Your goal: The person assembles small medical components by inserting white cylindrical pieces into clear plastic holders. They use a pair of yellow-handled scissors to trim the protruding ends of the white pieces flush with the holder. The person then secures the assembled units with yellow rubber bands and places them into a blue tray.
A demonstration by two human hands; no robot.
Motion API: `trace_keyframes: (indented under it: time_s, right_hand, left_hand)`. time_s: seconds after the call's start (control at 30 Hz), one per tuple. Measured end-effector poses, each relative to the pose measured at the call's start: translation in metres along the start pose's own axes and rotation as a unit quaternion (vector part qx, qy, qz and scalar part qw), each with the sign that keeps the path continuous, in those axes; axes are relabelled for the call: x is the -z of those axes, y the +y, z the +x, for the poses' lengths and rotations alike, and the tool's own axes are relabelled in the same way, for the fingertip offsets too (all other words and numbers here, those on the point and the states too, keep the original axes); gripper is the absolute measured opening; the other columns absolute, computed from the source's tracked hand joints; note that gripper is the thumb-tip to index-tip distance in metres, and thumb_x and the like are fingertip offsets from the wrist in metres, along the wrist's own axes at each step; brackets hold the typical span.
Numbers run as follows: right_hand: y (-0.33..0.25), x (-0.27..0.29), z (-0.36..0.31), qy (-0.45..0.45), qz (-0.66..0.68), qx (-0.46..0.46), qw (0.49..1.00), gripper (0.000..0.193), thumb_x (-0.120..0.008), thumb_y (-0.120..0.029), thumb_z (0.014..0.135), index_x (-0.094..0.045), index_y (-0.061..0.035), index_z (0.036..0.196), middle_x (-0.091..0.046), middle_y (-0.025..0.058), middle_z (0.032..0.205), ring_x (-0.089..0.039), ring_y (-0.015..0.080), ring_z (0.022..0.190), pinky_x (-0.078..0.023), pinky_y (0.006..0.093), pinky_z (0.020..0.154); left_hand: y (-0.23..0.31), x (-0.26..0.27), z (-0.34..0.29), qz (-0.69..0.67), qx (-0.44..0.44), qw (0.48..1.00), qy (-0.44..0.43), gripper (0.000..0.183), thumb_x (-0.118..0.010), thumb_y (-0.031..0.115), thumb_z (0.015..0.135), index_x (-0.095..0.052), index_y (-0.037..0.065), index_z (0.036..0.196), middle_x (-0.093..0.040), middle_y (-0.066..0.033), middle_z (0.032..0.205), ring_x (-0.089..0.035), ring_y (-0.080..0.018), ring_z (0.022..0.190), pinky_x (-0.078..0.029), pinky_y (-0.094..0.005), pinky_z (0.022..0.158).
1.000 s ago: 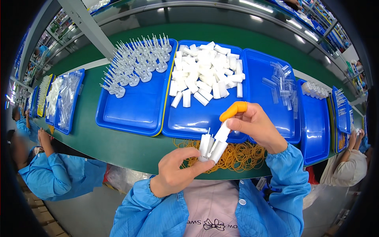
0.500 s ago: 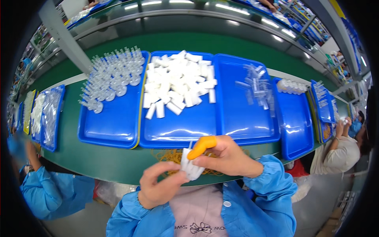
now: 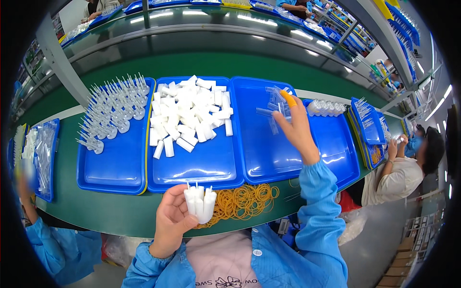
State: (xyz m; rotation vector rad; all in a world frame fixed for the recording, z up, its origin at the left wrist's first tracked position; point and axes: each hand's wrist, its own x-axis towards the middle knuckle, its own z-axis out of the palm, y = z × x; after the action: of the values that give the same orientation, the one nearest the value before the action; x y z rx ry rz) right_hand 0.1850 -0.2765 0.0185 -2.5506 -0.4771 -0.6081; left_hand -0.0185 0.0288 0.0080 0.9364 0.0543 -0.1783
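My left hand (image 3: 171, 222) is closed around a cluster of white cylinders (image 3: 200, 205) with thin pale tips pointing up. It holds them above the near edge of the green table. My right hand (image 3: 298, 130), with an orange finger cot (image 3: 288, 98) on one finger, reaches into the right part of a blue tray (image 3: 271, 158). Its thumb and covered finger are spread over a loose pile of clear plastic tubes (image 3: 275, 103). Whether the fingertips touch the tubes is hard to tell. White cylindrical sleeves (image 3: 187, 113) are heaped in the tray to the left.
Yellow rubber bands (image 3: 245, 201) lie along the near table edge. Clear plastic pieces with upright stems (image 3: 115, 108) stand in the left blue tray (image 3: 110, 173). Another blue tray (image 3: 338, 158) on the right holds small whitish parts (image 3: 327, 107). Co-workers sit at both sides.
My hands have separated: the right left the white cluster and went forward and right to the clear tubes. My left hand keeps the cluster, now turned with its tips upward.
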Motion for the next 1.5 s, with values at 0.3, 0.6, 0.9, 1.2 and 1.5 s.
trace_keyframes:
  time_s: [0.3, 0.6, 0.9, 1.2, 1.5]
  right_hand:
    - [-0.016, -0.027, -0.064, -0.107, -0.026, 0.002, 0.994, 0.049, -0.067, -0.009, 0.076, -0.054, -0.0062, 0.123, -0.038, 0.0217, 0.138, -0.036, 0.0426, 0.126, -0.036, 0.0483, 0.101]
    - [-0.052, 0.015, -0.056, -0.030, -0.001, -0.005, 1.000, 0.036, -0.070, -0.005, 0.073, -0.063, -0.0079, 0.108, -0.058, 0.0092, 0.110, -0.058, 0.0264, 0.097, -0.046, 0.0341, 0.085]
    - [-0.134, 0.034, -0.070, -0.064, 0.582, -0.190, 0.788, 0.040, -0.055, 0.006, 0.081, -0.047, -0.0006, 0.119, -0.059, 0.0148, 0.102, -0.063, 0.0235, 0.092, -0.051, 0.0349, 0.085]
    - [-0.159, 0.020, -0.081, -0.076, 0.570, -0.164, 0.802, 0.032, -0.066, 0.003, 0.080, -0.054, 0.0038, 0.110, -0.063, 0.0128, 0.096, -0.065, 0.0196, 0.091, -0.051, 0.0313, 0.084]
    - [-0.153, 0.018, -0.080, -0.112, 0.558, -0.149, 0.809, 0.030, -0.067, 0.002, 0.079, -0.055, 0.0043, 0.106, -0.066, 0.0140, 0.092, -0.066, 0.0204, 0.087, -0.052, 0.0303, 0.082]
  left_hand:
    - [-0.004, 0.002, 0.004, 0.038, -0.007, 0.999, 0.025, 0.070, -0.078, 0.024, 0.074, -0.040, 0.003, 0.128, -0.054, -0.0096, 0.120, -0.053, -0.0193, 0.113, -0.044, -0.0323, 0.094]
    - [-0.007, 0.008, 0.004, 0.001, -0.049, 0.997, 0.053, 0.050, -0.072, 0.003, 0.076, -0.041, 0.004, 0.115, -0.050, -0.0114, 0.120, -0.056, -0.0236, 0.110, -0.050, -0.0344, 0.088]
    - [-0.022, 0.012, 0.003, 0.069, -0.092, 0.993, -0.034, 0.042, -0.067, -0.010, 0.075, -0.048, 0.003, 0.110, -0.041, -0.0108, 0.124, -0.054, -0.0232, 0.112, -0.049, -0.0351, 0.093]
    - [-0.014, 0.006, 0.001, 0.166, -0.138, 0.974, -0.071, 0.033, -0.068, 0.001, 0.081, -0.055, 0.000, 0.111, -0.042, -0.0121, 0.123, -0.055, -0.0218, 0.110, -0.051, -0.0336, 0.091]
    - [-0.013, 0.006, 0.003, 0.140, -0.108, 0.982, -0.073, 0.029, -0.065, 0.002, 0.083, -0.055, -0.001, 0.110, -0.043, -0.0129, 0.123, -0.056, -0.0222, 0.109, -0.052, -0.0347, 0.090]
